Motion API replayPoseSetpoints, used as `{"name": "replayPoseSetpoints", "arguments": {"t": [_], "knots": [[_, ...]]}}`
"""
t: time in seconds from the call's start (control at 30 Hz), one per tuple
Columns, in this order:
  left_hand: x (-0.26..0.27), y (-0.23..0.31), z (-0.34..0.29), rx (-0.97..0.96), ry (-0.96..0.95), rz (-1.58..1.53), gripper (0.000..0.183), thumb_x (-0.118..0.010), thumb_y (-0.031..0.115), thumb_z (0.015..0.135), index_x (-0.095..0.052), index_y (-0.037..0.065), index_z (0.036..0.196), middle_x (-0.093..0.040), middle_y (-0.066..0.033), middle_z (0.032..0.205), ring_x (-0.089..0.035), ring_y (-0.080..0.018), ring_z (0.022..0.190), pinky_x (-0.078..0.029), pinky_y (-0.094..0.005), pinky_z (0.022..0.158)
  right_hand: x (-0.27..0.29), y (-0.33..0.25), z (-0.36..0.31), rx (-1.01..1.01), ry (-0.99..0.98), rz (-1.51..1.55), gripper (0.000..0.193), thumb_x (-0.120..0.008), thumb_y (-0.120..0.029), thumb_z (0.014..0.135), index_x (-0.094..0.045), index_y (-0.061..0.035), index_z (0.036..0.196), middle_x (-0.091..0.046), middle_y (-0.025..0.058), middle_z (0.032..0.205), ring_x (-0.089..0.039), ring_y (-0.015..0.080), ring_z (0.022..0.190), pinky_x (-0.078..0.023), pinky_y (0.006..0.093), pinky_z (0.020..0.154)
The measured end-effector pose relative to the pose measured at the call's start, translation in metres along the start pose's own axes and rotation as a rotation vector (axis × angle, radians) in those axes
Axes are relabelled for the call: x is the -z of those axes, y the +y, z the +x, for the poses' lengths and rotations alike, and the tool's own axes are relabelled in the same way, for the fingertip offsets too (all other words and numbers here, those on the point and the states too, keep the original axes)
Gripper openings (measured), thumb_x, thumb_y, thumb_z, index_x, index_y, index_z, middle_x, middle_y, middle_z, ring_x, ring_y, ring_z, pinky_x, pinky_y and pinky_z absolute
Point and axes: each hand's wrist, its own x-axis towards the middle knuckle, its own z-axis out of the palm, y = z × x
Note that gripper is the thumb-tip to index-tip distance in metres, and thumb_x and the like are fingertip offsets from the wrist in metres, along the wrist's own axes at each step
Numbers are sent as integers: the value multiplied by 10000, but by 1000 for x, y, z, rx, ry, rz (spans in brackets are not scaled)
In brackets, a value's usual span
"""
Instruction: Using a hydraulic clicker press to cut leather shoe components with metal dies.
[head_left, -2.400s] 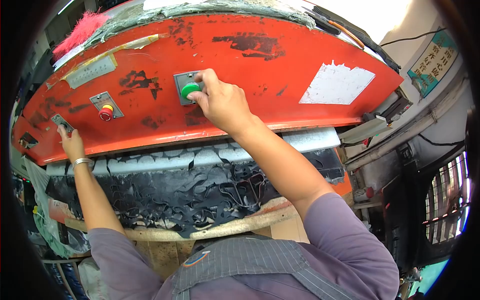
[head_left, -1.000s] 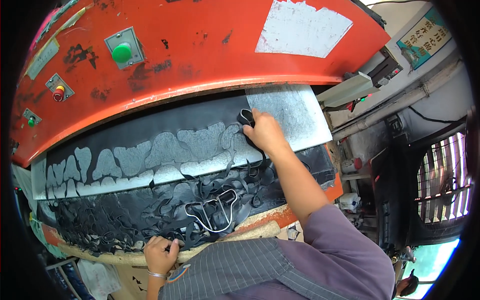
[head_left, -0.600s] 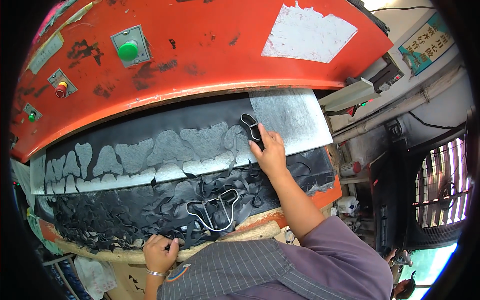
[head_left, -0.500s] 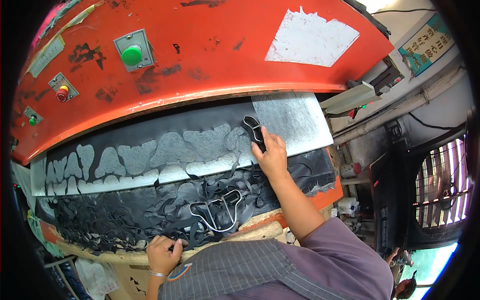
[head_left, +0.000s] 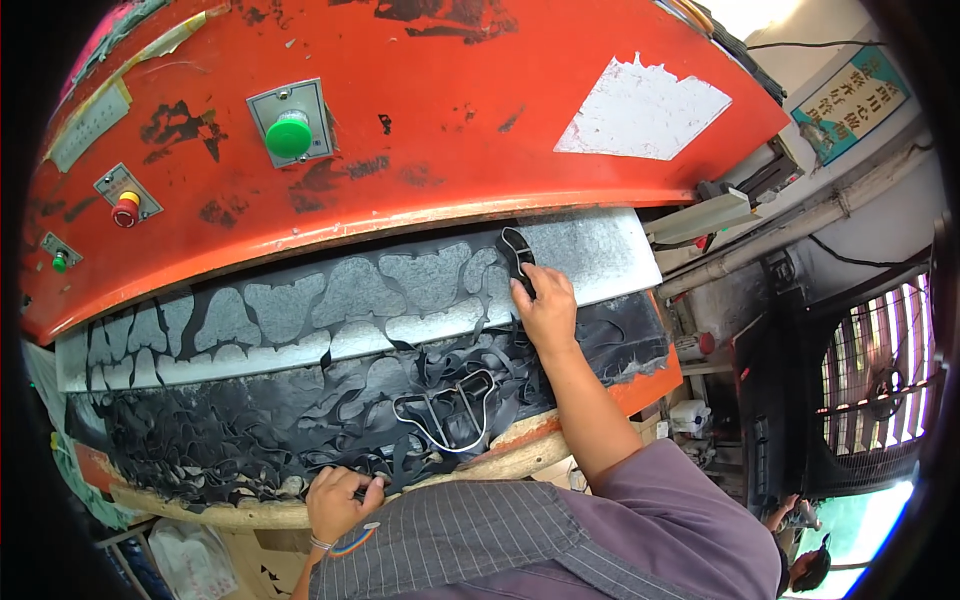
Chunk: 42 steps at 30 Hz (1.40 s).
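My right hand [head_left: 549, 306] grips the near end of a narrow, curved metal cutting die [head_left: 515, 246] between thumb and fingers. The die stands on the silvery plate [head_left: 598, 252], at the right end of the dark sheet [head_left: 477, 248], close below the press front. Cut-out gaps of several shapes run along that sheet, and the plate shows through them. My left hand [head_left: 340, 504] rests on the wooden rail [head_left: 525, 460], its fingers bent over it beside dark scraps. A larger metal cutting die [head_left: 487, 412] lies on the scraps between my hands.
The red press front [head_left: 440, 150] spans the far side and carries a green button [head_left: 289, 135] and a red knob [head_left: 126, 210]. Tangled dark scraps [head_left: 230, 430] fill the near ledge. At the right stand a large fan [head_left: 885, 395] and, lower down, another person [head_left: 806, 568].
The view has shifted slightly. The press front's lower edge now appears closer to the small die, and less of the dark sheet shows. Both hands keep nearly the same places.
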Motion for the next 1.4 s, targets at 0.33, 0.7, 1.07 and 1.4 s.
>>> {"name": "replayPoseSetpoints", "arguments": {"t": [0.33,0.7,1.07,1.4], "knots": [[56,-6,16,87,-127,-176,151,-744,204,762,-680,75,716,-642,-48,731,-588,-181,657,-461,-303,578,10,-6,0,-9,-75,6,386,-763,-203,734,-641,-35,1059,-668,147,974,-607,310,947,-472,422,827],[256,-223,127,184,1136,-13,630,-603,243,926,-340,1,1444,-411,-197,1448,-425,-262,1318,-307,-343,1089,48,-223,80,178,14,628,565,-728,-363,805,-537,-43,1230,-647,148,1059,-654,290,914,-533,377,762],[217,-151,45,91,572,-133,333,-520,178,950,-595,-11,1214,-622,-149,1210,-587,-223,1082,-426,-348,954,61,-228,26,58,-125,608,378,-671,-273,847,-498,-81,1123,-659,108,834,-653,334,760,-514,445,619],[24,11,-46,-80,202,125,112,-701,183,725,-717,72,729,-633,-82,726,-591,-294,724,-476,-392,668,59,-147,-28,-293,-359,427,355,-683,-336,820,-615,-84,1062,-693,125,830,-669,335,803,-523,431,725]]}}
